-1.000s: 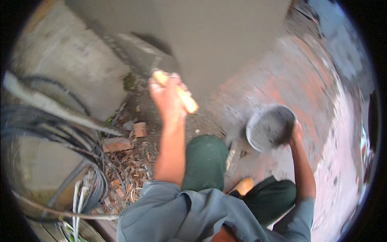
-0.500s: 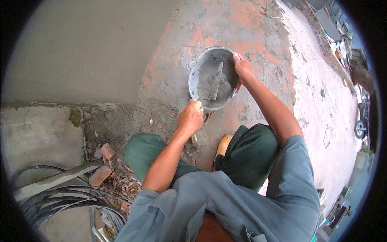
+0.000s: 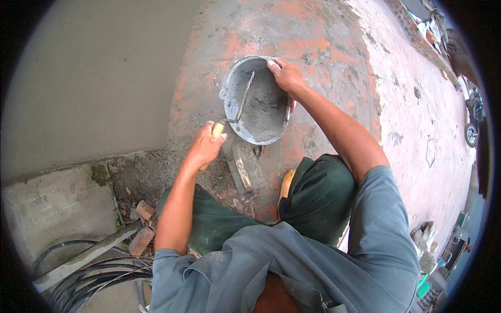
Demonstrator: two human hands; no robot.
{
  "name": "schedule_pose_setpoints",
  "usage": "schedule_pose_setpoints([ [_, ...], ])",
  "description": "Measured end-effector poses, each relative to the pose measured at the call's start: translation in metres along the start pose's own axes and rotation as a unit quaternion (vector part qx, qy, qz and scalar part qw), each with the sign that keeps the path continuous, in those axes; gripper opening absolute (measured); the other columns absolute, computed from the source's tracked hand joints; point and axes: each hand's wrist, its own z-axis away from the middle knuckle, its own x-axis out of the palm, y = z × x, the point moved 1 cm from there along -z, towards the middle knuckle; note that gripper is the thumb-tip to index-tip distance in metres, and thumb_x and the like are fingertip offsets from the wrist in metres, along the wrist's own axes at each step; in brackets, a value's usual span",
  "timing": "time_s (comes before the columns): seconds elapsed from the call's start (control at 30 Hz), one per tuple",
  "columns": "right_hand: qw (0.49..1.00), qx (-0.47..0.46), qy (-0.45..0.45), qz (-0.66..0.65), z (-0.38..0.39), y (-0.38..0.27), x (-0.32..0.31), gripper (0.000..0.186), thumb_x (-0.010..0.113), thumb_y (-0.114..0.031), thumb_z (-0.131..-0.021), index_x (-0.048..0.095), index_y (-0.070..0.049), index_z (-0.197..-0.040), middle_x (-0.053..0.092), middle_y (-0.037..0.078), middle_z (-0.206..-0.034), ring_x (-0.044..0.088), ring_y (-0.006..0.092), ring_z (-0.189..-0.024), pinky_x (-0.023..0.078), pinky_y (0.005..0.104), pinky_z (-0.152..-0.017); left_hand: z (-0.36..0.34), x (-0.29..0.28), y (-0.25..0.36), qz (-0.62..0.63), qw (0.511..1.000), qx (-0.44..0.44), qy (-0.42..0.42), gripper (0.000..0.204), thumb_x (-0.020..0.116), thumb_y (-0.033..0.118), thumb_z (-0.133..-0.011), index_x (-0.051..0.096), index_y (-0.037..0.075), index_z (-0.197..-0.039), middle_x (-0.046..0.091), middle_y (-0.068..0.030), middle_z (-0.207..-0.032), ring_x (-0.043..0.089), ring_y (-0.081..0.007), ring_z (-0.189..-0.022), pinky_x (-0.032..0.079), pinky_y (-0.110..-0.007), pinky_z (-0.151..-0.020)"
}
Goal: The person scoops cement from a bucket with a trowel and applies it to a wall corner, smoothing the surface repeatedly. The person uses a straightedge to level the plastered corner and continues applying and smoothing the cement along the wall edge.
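My left hand (image 3: 205, 144) is closed on the pale handle of a trowel (image 3: 241, 101), whose metal blade dips into the left part of a round bucket (image 3: 263, 115) of grey mortar. My right hand (image 3: 285, 76) grips the bucket's upper right rim. Just below the bucket lies a flat board with a pale strip, perhaps a float (image 3: 245, 175). A smooth grey mortar surface (image 3: 91, 78) fills the upper left, bordering rougher ground stained grey and orange (image 3: 321, 49).
Broken bricks (image 3: 142, 235), a long pale bar (image 3: 88, 258) and coiled black cables (image 3: 102, 276) lie at lower left beside a concrete surface (image 3: 55, 211). My knees flank the space below the bucket. At right are pale ground (image 3: 409, 146), a wheeled vehicle (image 3: 471, 130) and clutter (image 3: 433, 250).
A second ago the trowel was over the grey surface; then it came into the bucket. Since half a second ago, the bucket, both hands and trowel have shifted left in view.
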Motion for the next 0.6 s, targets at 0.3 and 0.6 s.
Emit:
schedule_pose_setpoints([
  [0.3, 0.992, -0.093, 0.002, 0.086, 0.003, -0.012, 0.024, 0.046, 0.052, -0.038, -0.093, 0.057, -0.009, -0.129, 0.056, 0.02, -0.129, 0.053, 0.0388, -0.12, 0.041, 0.0425, -0.101, -0.031, -0.007, 0.004, -0.361, 0.931, -0.043, 0.001, 0.034, 0.052, 0.031, -0.094, 0.059, -0.001, -0.104, 0.067, -0.0223, -0.098, 0.066, -0.0384, -0.094, 0.051, -0.049, -0.081],
  [0.6, 0.998, -0.047, 0.003, 0.045, -0.001, -0.027, 0.027, 0.043, 0.053, -0.035, -0.093, 0.061, -0.007, -0.125, 0.059, 0.019, -0.127, 0.054, 0.0372, -0.119, 0.042, 0.0401, -0.1, -0.012, 0.068, -0.017, -0.167, 0.979, -0.068, -0.099, 0.05, 0.046, 0.043, -0.096, 0.063, -0.004, -0.098, 0.064, -0.0298, -0.098, 0.062, -0.0467, -0.094, 0.048, -0.053, -0.082],
])
